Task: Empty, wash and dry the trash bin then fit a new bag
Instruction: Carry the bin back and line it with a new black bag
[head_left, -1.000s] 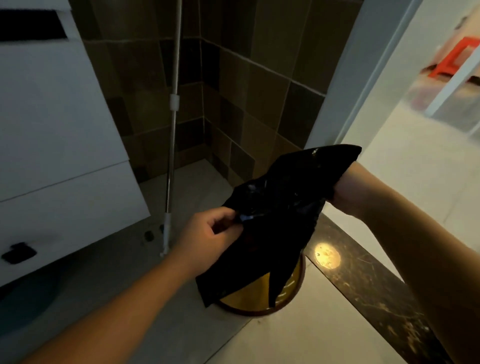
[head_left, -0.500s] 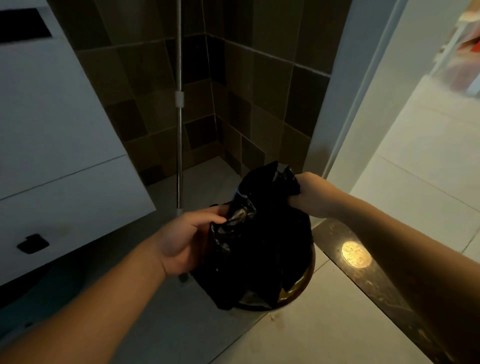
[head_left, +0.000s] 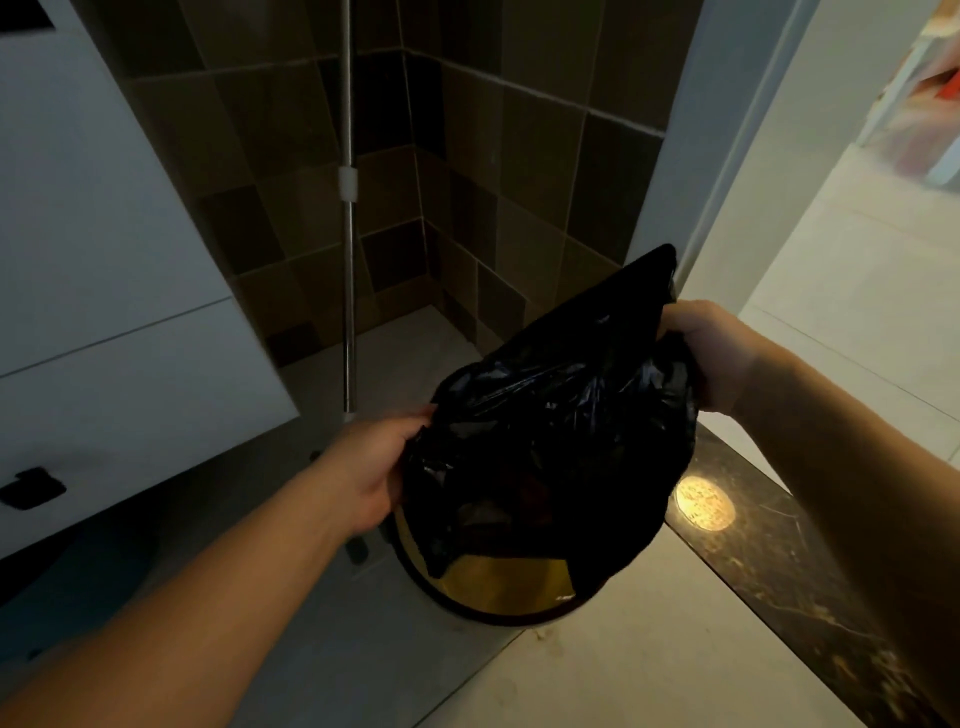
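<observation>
Dim brown wall tiles (head_left: 545, 171) close off the far corner of this bathroom, and I'm looking down at pale floor tiles (head_left: 649, 670) where the trash bin (head_left: 498, 597) stands, its golden inside showing at the near rim. Above it I hold the black bag (head_left: 556, 431), spread between my hands and hanging just over the bin's mouth, its lower folds draping into the opening. My left hand (head_left: 371, 467) has its grip closed on the bag's left edge; my right hand (head_left: 711, 353) is clenched on the far right corner, held higher. I judge the fitting is under way, with the bag not yet over the rim. The thin plastic could cling shut or slip from one pinch, dropping into the bin unopened. A metal pole (head_left: 349, 260) stands behind, a white cabinet (head_left: 104, 260) at left, a dark marble threshold (head_left: 769, 545) at right.
</observation>
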